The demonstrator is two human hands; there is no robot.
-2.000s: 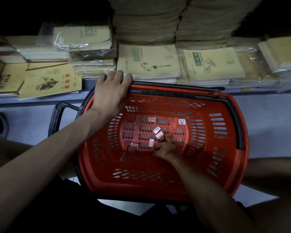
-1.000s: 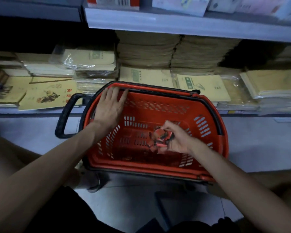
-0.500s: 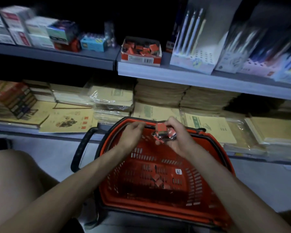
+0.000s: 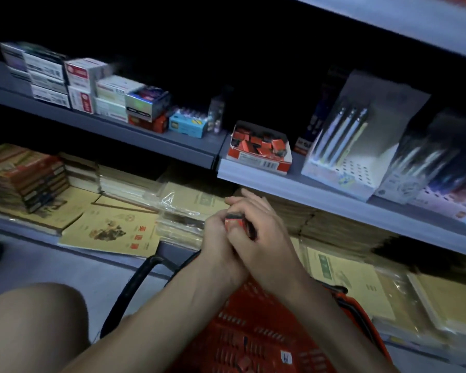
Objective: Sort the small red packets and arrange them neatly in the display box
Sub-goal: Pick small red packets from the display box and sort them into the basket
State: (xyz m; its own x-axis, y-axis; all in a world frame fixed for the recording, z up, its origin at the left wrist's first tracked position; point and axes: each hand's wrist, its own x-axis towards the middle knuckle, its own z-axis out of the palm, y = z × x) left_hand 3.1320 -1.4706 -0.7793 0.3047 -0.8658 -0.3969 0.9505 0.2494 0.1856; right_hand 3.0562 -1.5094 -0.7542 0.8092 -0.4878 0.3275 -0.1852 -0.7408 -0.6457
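Observation:
My left hand [image 4: 218, 246] and my right hand [image 4: 264, 238] are pressed together above the basket, both wrapped around a small bunch of red packets [image 4: 236, 223]. Only the top packets show between the fingers. The red-and-white display box [image 4: 258, 160] stands on the grey shelf above and slightly right of my hands, holding several red packets in disorder. A few more red packets [image 4: 244, 363] lie on the bottom of the red basket [image 4: 253, 332] under my forearms.
Stacked small boxes [image 4: 92, 87] fill the shelf left of the display box, and pen displays [image 4: 345, 146] stand to its right. Piles of yellow notebooks [image 4: 113, 230] cover the lower shelf behind the basket. My bare knee [image 4: 33, 327] is at lower left.
My right hand lifted a bunch of packets out of the basket. My left hand left the basket rim and joined it round the packets. The view tilted up to the shelf.

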